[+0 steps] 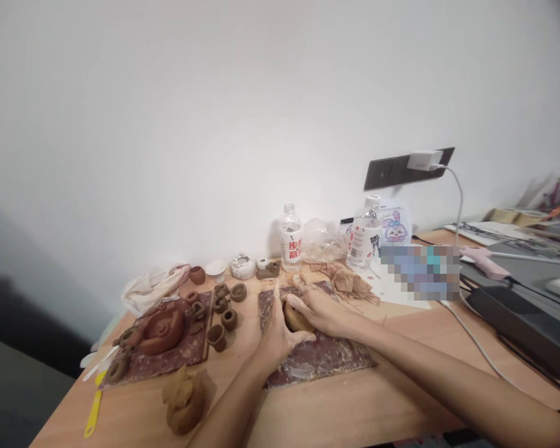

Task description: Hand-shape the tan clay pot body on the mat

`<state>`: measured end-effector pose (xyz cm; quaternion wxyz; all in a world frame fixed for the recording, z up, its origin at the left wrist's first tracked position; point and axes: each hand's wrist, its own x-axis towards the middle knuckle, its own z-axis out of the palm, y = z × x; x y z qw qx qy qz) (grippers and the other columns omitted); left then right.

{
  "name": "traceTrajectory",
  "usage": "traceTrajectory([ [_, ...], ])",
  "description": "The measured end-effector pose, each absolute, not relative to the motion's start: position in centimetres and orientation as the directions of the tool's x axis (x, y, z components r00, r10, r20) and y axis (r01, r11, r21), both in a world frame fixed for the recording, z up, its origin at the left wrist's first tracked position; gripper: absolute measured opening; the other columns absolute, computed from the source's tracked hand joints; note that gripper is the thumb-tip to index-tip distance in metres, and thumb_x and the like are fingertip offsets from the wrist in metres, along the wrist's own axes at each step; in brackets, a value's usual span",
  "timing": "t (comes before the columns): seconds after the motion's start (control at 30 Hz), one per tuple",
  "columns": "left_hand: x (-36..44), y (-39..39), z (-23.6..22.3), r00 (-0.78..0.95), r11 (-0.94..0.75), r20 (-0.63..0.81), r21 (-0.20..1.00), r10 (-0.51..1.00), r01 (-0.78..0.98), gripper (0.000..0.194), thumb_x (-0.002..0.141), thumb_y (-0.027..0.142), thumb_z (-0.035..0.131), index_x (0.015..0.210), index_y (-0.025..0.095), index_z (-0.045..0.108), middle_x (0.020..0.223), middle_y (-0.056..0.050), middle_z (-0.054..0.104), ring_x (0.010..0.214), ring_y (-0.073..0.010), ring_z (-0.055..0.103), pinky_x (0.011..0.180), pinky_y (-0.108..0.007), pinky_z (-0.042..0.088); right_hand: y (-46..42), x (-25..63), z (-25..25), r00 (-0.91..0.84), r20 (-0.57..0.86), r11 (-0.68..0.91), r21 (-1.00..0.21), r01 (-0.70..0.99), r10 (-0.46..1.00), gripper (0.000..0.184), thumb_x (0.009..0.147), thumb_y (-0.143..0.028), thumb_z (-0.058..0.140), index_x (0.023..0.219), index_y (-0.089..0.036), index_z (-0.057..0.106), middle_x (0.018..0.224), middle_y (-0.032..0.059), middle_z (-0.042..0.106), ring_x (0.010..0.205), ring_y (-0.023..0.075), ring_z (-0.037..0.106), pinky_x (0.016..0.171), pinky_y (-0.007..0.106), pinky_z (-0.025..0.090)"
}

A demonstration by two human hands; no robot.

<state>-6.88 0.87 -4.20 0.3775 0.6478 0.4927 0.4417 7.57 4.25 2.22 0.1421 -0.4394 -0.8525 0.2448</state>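
A rounded lump of brown clay sits on the dark red, clay-smeared board in front of me. My left hand cups its left and near side, fingers pointing away and thumb along the front. From the right, my right hand curves over the top and far side of the lump, so much of it is hidden. Pale clay residue coats the fingers. A larger rough lump of clay rests on the bare wood left of my left forearm.
At left, a second board carries a reddish clay teapot and small clay pieces. Several small clay cups stand between the boards. Two bottles are near the wall. A yellow tool lies front left; cables run at right.
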Motion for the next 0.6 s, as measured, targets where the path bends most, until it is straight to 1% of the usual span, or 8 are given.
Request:
traceTrajectory([
  [0.07, -6.86, 0.95, -4.31, 0.118, -0.241, 0.214, 0.918, 0.970, 0.314, 0.129, 0.056, 0.027, 0.086, 0.150, 0.023, -0.003, 0.155, -0.019, 0.024, 0.144, -0.0336, 0.024, 0.116, -0.050, 0.024, 4.19, 7.29, 2.02, -0.532, 0.032, 0.457, -0.556, 0.694, 0.846, 0.049, 0.098, -0.043, 0.028, 0.100, -0.010, 0.063, 0.131, 0.0229, 0.055, 0.119, 0.0297, 0.055, 0.101, 0.038, 0.038],
  [0.13, -6.81, 0.96, -4.24, 0.115, -0.252, 0.226, 0.915, 0.967, 0.316, 0.129, 0.056, 0.027, 0.085, 0.150, 0.022, -0.002, 0.156, -0.020, 0.022, 0.144, -0.0337, 0.023, 0.117, -0.050, 0.023, 4.35, 7.13, 1.67, -0.511, 0.050, 0.446, -0.566, 0.693, 0.858, 0.048, 0.098, -0.043, 0.029, 0.113, -0.008, 0.059, 0.128, 0.0225, 0.057, 0.118, 0.0291, 0.056, 0.100, 0.038, 0.039],
  [0.2, -6.78, 0.90, -4.06, 0.118, -0.251, 0.225, 0.916, 0.967, 0.312, 0.128, 0.056, 0.027, 0.085, 0.150, 0.022, -0.002, 0.155, -0.020, 0.023, 0.144, -0.0335, 0.024, 0.117, -0.050, 0.022, 4.63, 7.08, 1.35, -0.525, 0.063, 0.465, -0.564, 0.683, 0.849, 0.048, 0.098, -0.043, 0.028, 0.105, -0.011, 0.064, 0.120, 0.0197, 0.063, 0.111, 0.0282, 0.060, 0.097, 0.037, 0.041],
  [0.3, -6.79, 0.81, -3.89, 0.126, -0.239, 0.211, 0.925, 0.969, 0.295, 0.128, 0.057, 0.027, 0.085, 0.150, 0.024, -0.003, 0.154, -0.018, 0.027, 0.144, -0.0329, 0.025, 0.117, -0.051, 0.022, 4.94, 7.13, 1.16, -0.551, 0.063, 0.489, -0.552, 0.675, 0.832, 0.054, 0.099, -0.043, 0.026, 0.074, -0.015, 0.066, 0.115, 0.0177, 0.066, 0.101, 0.0269, 0.063, 0.095, 0.037, 0.042],
  [0.33, -6.81, 0.81, -3.90, 0.126, -0.232, 0.203, 0.927, 0.971, 0.293, 0.129, 0.057, 0.027, 0.085, 0.150, 0.024, -0.004, 0.154, -0.018, 0.027, 0.143, -0.0329, 0.026, 0.117, -0.050, 0.022, 4.96, 7.16, 1.16, -0.551, 0.058, 0.487, -0.553, 0.677, 0.832, 0.055, 0.099, -0.043, 0.026, 0.071, -0.016, 0.065, 0.115, 0.0174, 0.065, 0.101, 0.0268, 0.063, 0.095, 0.038, 0.042],
  [0.4, -6.86, 0.83, -4.03, 0.121, -0.223, 0.195, 0.927, 0.973, 0.301, 0.131, 0.056, 0.028, 0.085, 0.150, 0.024, -0.005, 0.155, -0.017, 0.025, 0.143, -0.0325, 0.026, 0.117, -0.049, 0.023, 4.91, 7.20, 1.19, -0.553, 0.058, 0.485, -0.561, 0.671, 0.831, 0.052, 0.098, -0.042, 0.027, 0.079, -0.015, 0.067, 0.116, 0.0172, 0.065, 0.104, 0.0270, 0.061, 0.096, 0.038, 0.042],
  [0.5, -6.88, 0.87, -4.23, 0.118, -0.237, 0.210, 0.923, 0.970, 0.304, 0.129, 0.057, 0.028, 0.084, 0.150, 0.022, -0.005, 0.156, -0.018, 0.022, 0.145, -0.0313, 0.023, 0.117, -0.048, 0.022, 4.73, 7.27, 1.23, -0.569, 0.071, 0.497, -0.584, 0.642, 0.819, 0.046, 0.098, -0.041, 0.029, 0.109, -0.012, 0.063, 0.120, 0.0181, 0.063, 0.109, 0.0270, 0.059, 0.096, 0.037, 0.041],
  [0.6, -6.86, 0.91, -4.23, 0.128, -0.255, 0.226, 0.920, 0.966, 0.298, 0.125, 0.059, 0.028, 0.083, 0.150, 0.022, -0.002, 0.155, -0.018, 0.024, 0.145, -0.0318, 0.023, 0.117, -0.049, 0.021, 4.68, 7.40, 1.34, -0.571, 0.084, 0.501, -0.594, 0.630, 0.817, 0.046, 0.098, -0.041, 0.030, 0.111, -0.012, 0.062, 0.120, 0.0182, 0.063, 0.109, 0.0275, 0.059, 0.095, 0.038, 0.042],
])
